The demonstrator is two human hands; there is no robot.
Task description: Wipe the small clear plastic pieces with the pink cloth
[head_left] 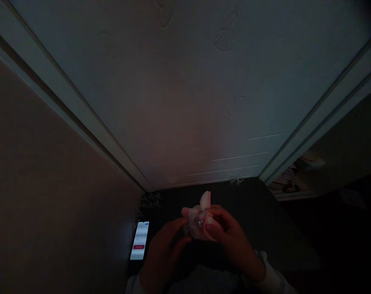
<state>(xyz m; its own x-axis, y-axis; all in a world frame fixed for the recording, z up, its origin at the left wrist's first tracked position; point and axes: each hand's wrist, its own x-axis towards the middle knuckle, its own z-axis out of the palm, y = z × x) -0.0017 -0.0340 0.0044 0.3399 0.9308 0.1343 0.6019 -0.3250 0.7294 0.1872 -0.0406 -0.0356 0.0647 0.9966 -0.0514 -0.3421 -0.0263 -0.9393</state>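
Observation:
Close in front of me, both hands meet at a small pink-and-white object (195,230) with petal-like flaps, one of which sticks up. Its exact kind is hard to make out in the dim light. My right hand (234,239) pinches a rolled pink flap on its right side between thumb and fingers. On the left side, my left hand (165,245) has its thumb and fingers closed around the object's edge, by a small clear shiny piece (187,230). Another shiny clear bit (199,221) shows in the object's middle.
A lit phone (139,241) lies on the dark tabletop (249,216) at left. Several small clear pieces (151,199) sit in the back left corner, and more clear pieces (236,180) lie by the white wall panel (173,122). A brown panel (59,183) rises at left.

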